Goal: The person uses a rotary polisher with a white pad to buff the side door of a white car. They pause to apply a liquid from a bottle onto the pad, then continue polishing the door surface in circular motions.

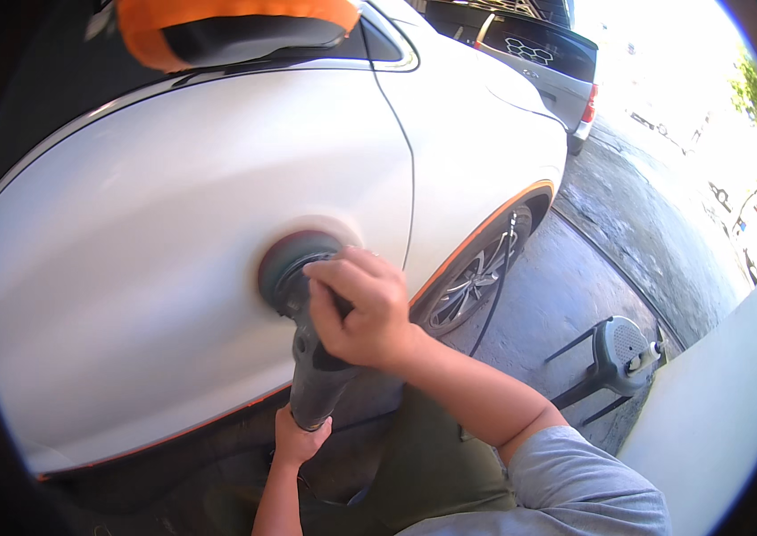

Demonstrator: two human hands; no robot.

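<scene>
A dark rotary polisher (316,388) is held with its round pad (274,258) against the white car door (170,221). My right hand (365,301) is closed around the front of the tool, close behind the pad. Lower down, my left hand (301,432) grips the rear end of the polisher's body. The pad looks blurred at its rim and a pale hazy ring shows on the paint around it. Orange masking tape (191,429) runs along the door's lower edge.
An orange-covered side mirror (237,33) juts out above the door. Orange tape lines the arch over the front wheel (475,281), where a dark cord (502,295) hangs down. A plastic stool (619,355) bears a bottle (645,356). A silver van (542,67) stands beyond.
</scene>
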